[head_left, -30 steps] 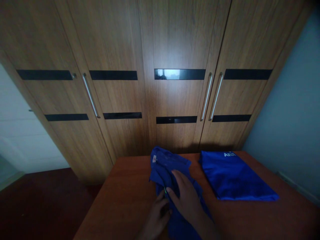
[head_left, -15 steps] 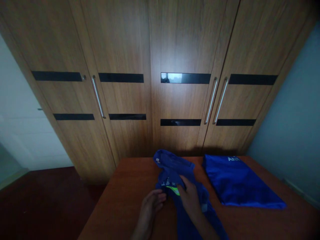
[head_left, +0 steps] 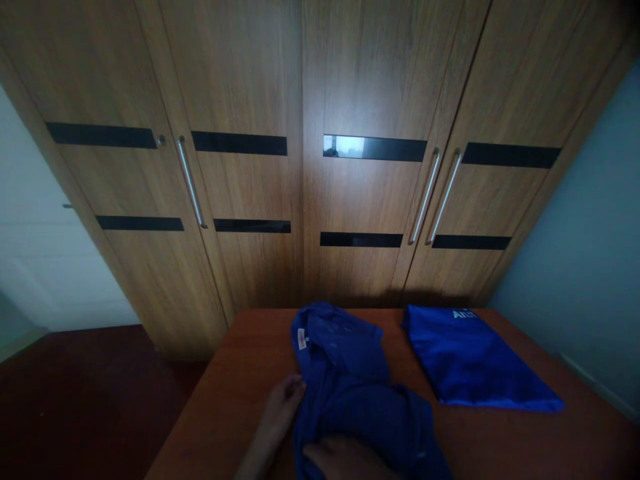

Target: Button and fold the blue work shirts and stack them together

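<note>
A crumpled dark blue shirt (head_left: 345,347) lies on the wooden table, with a white-and-red label at its neck. The fingers of my left hand (head_left: 283,403) are closed on the shirt's left edge. Low in the picture, my right hand (head_left: 345,457) rests over the near part of the cloth, its fingers bent around the left border. Dim light and the bottom of the picture hide part of that hand.
To the right, a flat shiny blue bag (head_left: 485,363) with white lettering lies on the table (head_left: 240,360). A wooden wardrobe (head_left: 250,180) with metal handles stands right behind it. Dark red floor (head_left: 95,393) shows at the left.
The shirt has been spread and turned over, so its white print and green patch no longer show. My right hand has moved down toward me; my left has shifted a little left.
</note>
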Action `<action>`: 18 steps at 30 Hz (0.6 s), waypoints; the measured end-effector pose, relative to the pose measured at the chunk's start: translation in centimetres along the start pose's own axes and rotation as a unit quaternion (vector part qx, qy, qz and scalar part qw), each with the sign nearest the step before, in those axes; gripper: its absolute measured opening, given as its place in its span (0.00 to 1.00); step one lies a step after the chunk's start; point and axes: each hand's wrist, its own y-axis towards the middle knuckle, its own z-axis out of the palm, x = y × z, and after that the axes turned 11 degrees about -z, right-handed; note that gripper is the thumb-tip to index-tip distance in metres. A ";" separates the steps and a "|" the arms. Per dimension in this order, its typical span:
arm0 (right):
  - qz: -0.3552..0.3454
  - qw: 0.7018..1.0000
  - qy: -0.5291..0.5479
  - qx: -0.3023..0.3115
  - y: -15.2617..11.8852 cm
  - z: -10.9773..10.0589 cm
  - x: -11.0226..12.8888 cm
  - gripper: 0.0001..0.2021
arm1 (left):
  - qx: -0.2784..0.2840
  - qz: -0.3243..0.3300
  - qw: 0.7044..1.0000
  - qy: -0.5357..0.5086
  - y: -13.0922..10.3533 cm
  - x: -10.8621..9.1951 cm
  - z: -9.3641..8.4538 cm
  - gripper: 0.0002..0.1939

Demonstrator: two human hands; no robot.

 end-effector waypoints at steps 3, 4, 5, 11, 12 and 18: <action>-0.016 0.996 0.088 -0.015 1.5 -5.9 0.3 0.11 | 0.012 -0.016 1.000 -0.010 0.5 0.9 0.2 0.20; -0.015 0.994 0.102 -0.026 2.5 -7.7 -0.3 0.12 | 0.015 -0.026 0.999 -0.020 0.7 1.2 0.3 0.20; -0.006 0.995 0.092 -0.046 3.7 -9.2 -1.2 0.13 | 0.016 -0.038 0.999 -0.032 0.8 1.4 0.4 0.21; 0.100 0.977 -0.131 -0.135 11.6 -12.0 -9.0 0.18 | 0.026 -0.059 0.989 -0.133 0.3 1.4 0.9 0.21; 0.103 0.977 -0.138 -0.126 12.4 -11.9 -9.9 0.19 | 0.035 -0.059 0.987 -0.146 0.2 1.3 0.9 0.21; 0.150 0.970 -0.175 -0.076 13.8 -11.9 -11.9 0.10 | 0.082 -0.063 0.969 -0.226 -0.5 0.6 0.7 0.21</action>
